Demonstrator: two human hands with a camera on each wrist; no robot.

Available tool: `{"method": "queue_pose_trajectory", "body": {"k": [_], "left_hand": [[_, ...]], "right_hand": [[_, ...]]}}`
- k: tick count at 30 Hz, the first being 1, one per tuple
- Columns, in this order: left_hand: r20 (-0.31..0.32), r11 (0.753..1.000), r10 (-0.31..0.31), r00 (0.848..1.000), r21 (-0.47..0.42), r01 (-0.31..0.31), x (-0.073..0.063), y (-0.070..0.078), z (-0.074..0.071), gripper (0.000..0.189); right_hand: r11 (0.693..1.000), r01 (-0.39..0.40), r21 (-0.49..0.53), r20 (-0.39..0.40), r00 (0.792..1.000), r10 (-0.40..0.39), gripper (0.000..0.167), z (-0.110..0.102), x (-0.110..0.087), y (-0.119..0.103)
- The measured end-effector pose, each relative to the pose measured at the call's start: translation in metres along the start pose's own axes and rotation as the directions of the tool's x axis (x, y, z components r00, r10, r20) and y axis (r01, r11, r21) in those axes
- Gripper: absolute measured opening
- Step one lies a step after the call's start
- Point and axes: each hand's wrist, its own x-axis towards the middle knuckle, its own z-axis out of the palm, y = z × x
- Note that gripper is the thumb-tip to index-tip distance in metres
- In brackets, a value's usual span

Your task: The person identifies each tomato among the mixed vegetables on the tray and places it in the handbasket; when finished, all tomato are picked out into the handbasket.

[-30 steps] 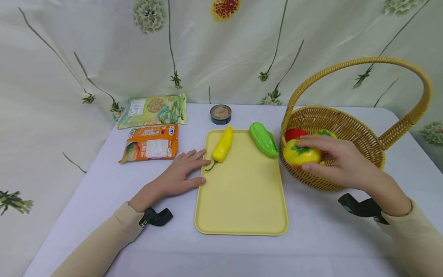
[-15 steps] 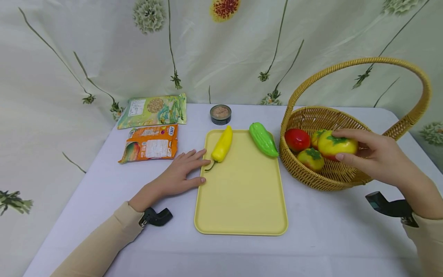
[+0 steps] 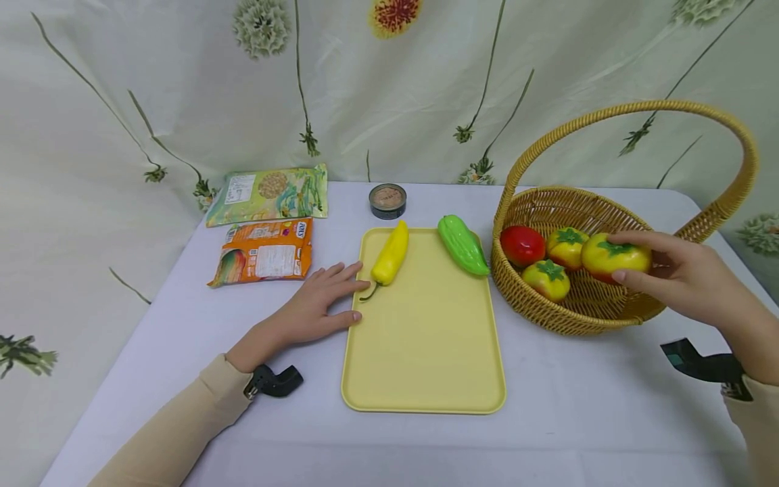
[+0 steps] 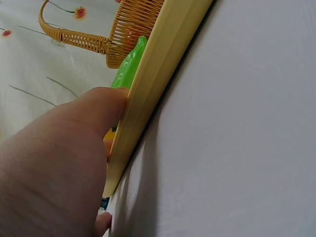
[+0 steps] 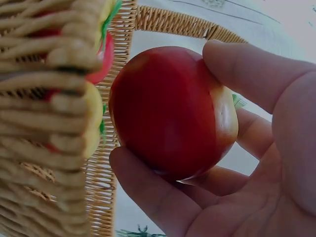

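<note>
My right hand (image 3: pixel 690 274) grips a squat yellow-and-red fruit with a green leafy top (image 3: pixel 611 260) over the right part of the wicker basket (image 3: pixel 590 325). In the right wrist view, the fruit's glossy red underside (image 5: pixel 165 113) shows between thumb and fingers, beside the basket wall. My left hand (image 3: pixel 316 308) lies with fingers spread at the left edge of the yellow tray (image 3: pixel 426 352). Its thumb (image 4: pixel 106 101) touches the tray's rim in the left wrist view. On the tray are a yellow pepper (image 3: pixel 391 256) and, at the back right corner, a green pepper (image 3: pixel 464 245).
Inside the basket sit a red fruit (image 3: pixel 523 245) and two smaller yellow-red fruits, one behind (image 3: pixel 567 247) and one in front (image 3: pixel 548 280). The basket's tall handle (image 3: pixel 645 107) arches above. Left are a green packet (image 3: pixel 274 193) and an orange packet (image 3: pixel 268 251); a small tin (image 3: pixel 387 201) stands behind the tray.
My right hand has carried the yellow-and-red fruit rightward, from the basket's left side to its right side, uncovering the other fruits. The left hand and the tray are essentially unmoved.
</note>
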Motion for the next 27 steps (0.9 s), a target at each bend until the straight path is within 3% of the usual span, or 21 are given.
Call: {"method": "queue_pose_trajectory", "body": {"k": [10, 27], "left_hand": [[0.011, 1.0, -0.005, 1.0, -0.012, 0.005, -0.0007, 0.0025, -0.0007, 0.058], [0.01, 1.0, -0.011, 1.0, -0.016, 0.011, -0.0011, 0.0018, -0.0021, 0.058]], "right_hand": [[0.999, -0.049, -0.022, 0.084, 0.995, 0.051, 0.047, 0.0025, 0.0037, 0.0091], [0.997, -0.016, -0.079, 0.185, 0.982, 0.03, 0.044, 0.0096, 0.007, 0.0092]]}}
